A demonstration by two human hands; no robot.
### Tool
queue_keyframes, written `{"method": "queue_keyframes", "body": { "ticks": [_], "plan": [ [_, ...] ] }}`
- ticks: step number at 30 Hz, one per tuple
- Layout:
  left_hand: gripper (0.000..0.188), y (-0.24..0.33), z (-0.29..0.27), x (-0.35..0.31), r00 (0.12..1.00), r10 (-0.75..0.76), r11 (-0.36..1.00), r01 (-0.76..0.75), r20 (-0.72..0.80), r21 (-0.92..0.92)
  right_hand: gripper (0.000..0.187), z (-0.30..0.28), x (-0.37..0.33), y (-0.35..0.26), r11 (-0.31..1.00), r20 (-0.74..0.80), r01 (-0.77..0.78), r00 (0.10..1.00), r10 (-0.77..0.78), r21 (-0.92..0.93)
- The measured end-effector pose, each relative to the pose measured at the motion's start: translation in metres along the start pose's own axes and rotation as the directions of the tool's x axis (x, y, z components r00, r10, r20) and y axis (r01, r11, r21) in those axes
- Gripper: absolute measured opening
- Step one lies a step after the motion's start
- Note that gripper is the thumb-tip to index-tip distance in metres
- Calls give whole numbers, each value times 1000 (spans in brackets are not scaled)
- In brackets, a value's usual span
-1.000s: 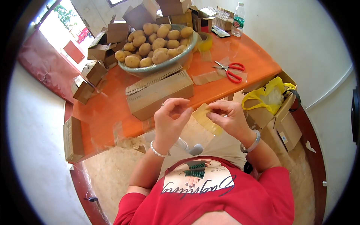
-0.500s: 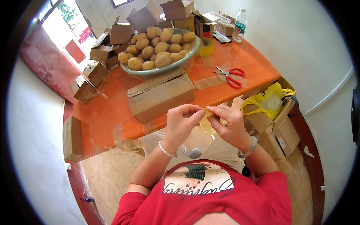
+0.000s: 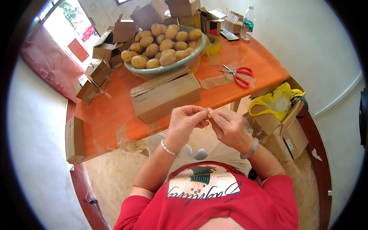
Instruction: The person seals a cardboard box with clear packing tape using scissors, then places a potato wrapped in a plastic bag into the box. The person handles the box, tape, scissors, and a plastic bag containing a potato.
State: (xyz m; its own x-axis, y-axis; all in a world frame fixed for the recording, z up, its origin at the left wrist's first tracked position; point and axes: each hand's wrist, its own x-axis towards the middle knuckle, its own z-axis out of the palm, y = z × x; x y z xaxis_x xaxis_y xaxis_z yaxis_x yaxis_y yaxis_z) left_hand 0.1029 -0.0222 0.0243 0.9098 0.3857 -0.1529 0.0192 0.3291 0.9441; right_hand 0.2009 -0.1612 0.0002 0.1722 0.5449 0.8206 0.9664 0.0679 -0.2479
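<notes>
My left hand (image 3: 186, 122) and my right hand (image 3: 229, 126) meet fingertip to fingertip in front of my chest, just below the near edge of the orange table (image 3: 111, 115). Both pinch a small yellowish piece (image 3: 209, 114), possibly tape or thin card; most of it is hidden by my fingers. A bundle of flat corrugated cardboard (image 3: 166, 96) lies on the table right beyond my hands.
A grey bowl (image 3: 168, 69) heaped with potatoes (image 3: 165, 42) stands behind the bundle. Red scissors (image 3: 237, 74), a yellow tape roll (image 3: 213, 44) and a water bottle (image 3: 248, 23) are at the right. Small folded boxes (image 3: 99, 71) crowd the left and back. A carton with a yellow bag (image 3: 274, 101) sits on the floor.
A larger tan piece showed between my hands a second ago; now only a small bit is visible. My hands have drawn closer together and sit lower in the picture.
</notes>
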Motion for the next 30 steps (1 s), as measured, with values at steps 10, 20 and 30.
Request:
{"method": "queue_keyframes", "body": {
  "ticks": [10, 20, 30],
  "plan": [
    [8, -12, -1, 10, 999, -22, 998, 20, -29, -56, 33, 7, -2, 3, 1000, 16, -19, 1000, 19, -1],
    [12, -7, 3, 9, 999, -44, 996, 45, 19, -73, 31, 6, -5, 6, 947, -1, -185, 981, 192, 262],
    [12, -5, -1, 7, 995, -73, 988, 82, 74, -130, 34, 7, -6, 11, 970, -23, -72, 997, 79, 233]
  ]
}}
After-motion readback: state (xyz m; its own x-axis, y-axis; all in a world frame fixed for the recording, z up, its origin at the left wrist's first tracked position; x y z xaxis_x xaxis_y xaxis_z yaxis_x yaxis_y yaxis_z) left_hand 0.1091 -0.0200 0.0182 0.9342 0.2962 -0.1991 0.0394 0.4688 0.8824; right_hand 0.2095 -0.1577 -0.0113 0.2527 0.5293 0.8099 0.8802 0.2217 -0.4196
